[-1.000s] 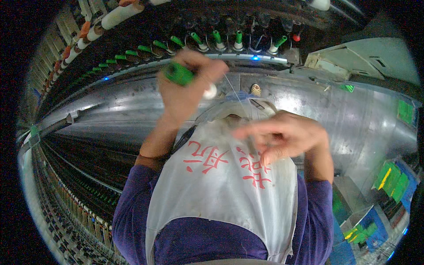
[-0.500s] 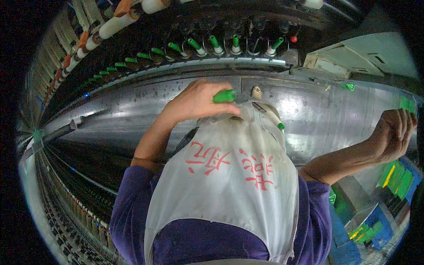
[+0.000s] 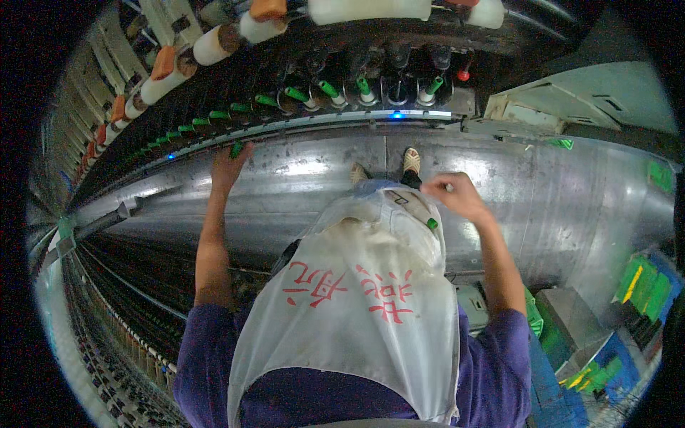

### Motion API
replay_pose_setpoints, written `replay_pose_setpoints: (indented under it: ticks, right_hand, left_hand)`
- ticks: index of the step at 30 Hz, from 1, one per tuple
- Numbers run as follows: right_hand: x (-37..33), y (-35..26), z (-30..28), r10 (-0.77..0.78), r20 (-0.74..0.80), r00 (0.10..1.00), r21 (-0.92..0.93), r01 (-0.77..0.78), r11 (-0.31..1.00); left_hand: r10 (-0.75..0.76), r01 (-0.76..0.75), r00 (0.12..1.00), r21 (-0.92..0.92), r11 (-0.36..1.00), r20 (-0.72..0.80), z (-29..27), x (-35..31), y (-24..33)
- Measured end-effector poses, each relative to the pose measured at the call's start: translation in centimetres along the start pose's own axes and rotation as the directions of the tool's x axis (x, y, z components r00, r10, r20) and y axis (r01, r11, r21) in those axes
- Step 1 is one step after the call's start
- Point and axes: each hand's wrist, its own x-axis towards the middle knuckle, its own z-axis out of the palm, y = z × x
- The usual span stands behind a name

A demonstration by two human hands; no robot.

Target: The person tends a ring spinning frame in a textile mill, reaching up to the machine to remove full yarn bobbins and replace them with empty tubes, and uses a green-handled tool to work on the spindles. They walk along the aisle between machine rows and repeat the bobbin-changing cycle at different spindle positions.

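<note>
Low at right, a bin [image 3: 626,362] holds green pieces [image 3: 604,376]; left grip [image 3: 227,167] holds a tube [image 3: 236,149]; right grip [image 3: 458,195] curled, contents unclear.

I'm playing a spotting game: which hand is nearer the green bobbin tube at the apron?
Right. The right hand is just beyond the green bobbin tube; the left hand is far off to its left.

Spindle row [image 3: 330,91] ahead, tube [image 3: 236,150] in L hand [image 3: 227,165] nr it, R hand [image 3: 459,195] nr apron [image 3: 342,339].

Room separates the hands [image 3: 228,167] [image 3: 458,195]; green bobbins [image 3: 266,100] obstruct ahead.
</note>
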Motion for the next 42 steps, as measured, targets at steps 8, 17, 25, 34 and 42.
replay_pose_setpoints:
  ticks: [8, 17, 25, 34, 42]
  right_hand:
    - [12.8, 4.1, 4.8, 0.006, -0.496, 0.868, -0.156, -0.096, 0.983]
    - [20.2, 7.7, 2.5, 0.057, -0.290, 0.955, -0.590, -0.226, 0.775]
    - [16.9, 5.7, 6.0, -0.144, -0.563, 0.814, -0.609, -0.291, 0.738]
    - [19.5, 2.7, 6.3, 0.003, -0.488, 0.873, -0.608, -0.342, 0.717]
    - [18.0, 6.1, 5.2, 0.019, -0.691, 0.722, -0.460, -0.460, 0.759]
  left_hand:
    - [-0.104, 0.133, 0.988, 0.285, 0.949, -0.115, 4.4, -1.4, -5.0]
    - [-0.004, 0.003, 0.979, -0.006, 1.000, -0.205, 4.5, -2.5, -1.6]
    - [-0.122, 0.127, 0.976, 0.019, 0.992, -0.178, 4.9, -2.3, -0.5]
    - [-0.095, 0.117, 0.978, 0.111, 0.987, -0.185, 5.1, -1.6, -4.2]
    - [0.239, -0.227, 0.916, 0.073, 0.971, -0.323, 6.1, 0.4, -1.2]
